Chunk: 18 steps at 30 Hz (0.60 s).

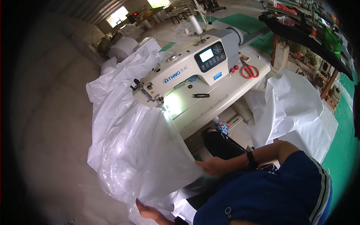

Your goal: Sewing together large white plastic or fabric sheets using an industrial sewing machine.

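Note:
A large translucent white plastic sheet (150, 157) runs from under the needle end of a white sewing machine (180, 71) down toward my lap. My right hand (213, 166) pinches the sheet's right edge, a short way below the machine bed. Lower and to the left, my left hand (148, 210) grips the near part of the same sheet, its thumb side against the film. Between the two hands the plastic is drawn fairly smooth; farther left it bunches in shiny folds. The machine's lamp lights the spot around the needle (164, 108).
On the machine bed (206, 112) lie small black thread snips (200, 96) and red-handled scissors (249, 70). A white thread cone (195, 24) stands behind the machine. More white sheeting (290, 105) hangs at the right, near a cluttered rack (311, 41). Green matting (243, 23) covers some floor.

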Available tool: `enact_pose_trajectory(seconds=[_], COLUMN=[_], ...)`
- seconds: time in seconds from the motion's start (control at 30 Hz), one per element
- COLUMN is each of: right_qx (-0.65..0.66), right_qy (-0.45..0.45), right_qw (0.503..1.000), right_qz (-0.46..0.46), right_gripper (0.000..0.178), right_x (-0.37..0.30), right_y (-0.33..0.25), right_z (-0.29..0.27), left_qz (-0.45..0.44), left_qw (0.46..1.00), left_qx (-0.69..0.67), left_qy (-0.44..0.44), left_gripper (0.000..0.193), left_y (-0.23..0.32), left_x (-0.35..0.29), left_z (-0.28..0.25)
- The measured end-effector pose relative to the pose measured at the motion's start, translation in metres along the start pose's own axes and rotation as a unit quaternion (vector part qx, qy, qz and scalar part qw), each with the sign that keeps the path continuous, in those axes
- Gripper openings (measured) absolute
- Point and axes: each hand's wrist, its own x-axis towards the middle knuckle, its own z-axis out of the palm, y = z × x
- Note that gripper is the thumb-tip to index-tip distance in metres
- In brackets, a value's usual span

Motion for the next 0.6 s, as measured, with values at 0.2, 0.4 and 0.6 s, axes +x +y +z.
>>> enact_pose_trajectory(seconds=[0.2, 0.4, 0.6], right_qx=[-0.035, -0.115, -0.133], right_qy=[0.065, 0.079, 0.062], right_qw=[0.994, 0.990, 0.988], right_qz=[0.079, 0.035, 0.050], right_gripper=[0.050, 0.051, 0.047], right_x=[0.016, 0.050, 0.089], right_y=[-0.005, 0.012, 0.026], right_z=[-0.011, -0.021, -0.024], left_qz=[0.097, 0.173, 0.190], left_qw=[0.982, 0.984, 0.979], left_qx=[-0.125, -0.003, 0.048], left_qy=[0.103, 0.033, -0.057], left_gripper=[0.040, 0.044, 0.053], left_y=[0.041, 0.036, 0.016], left_x=[0.050, 0.071, 0.095], left_z=[-0.007, 0.033, 0.093])
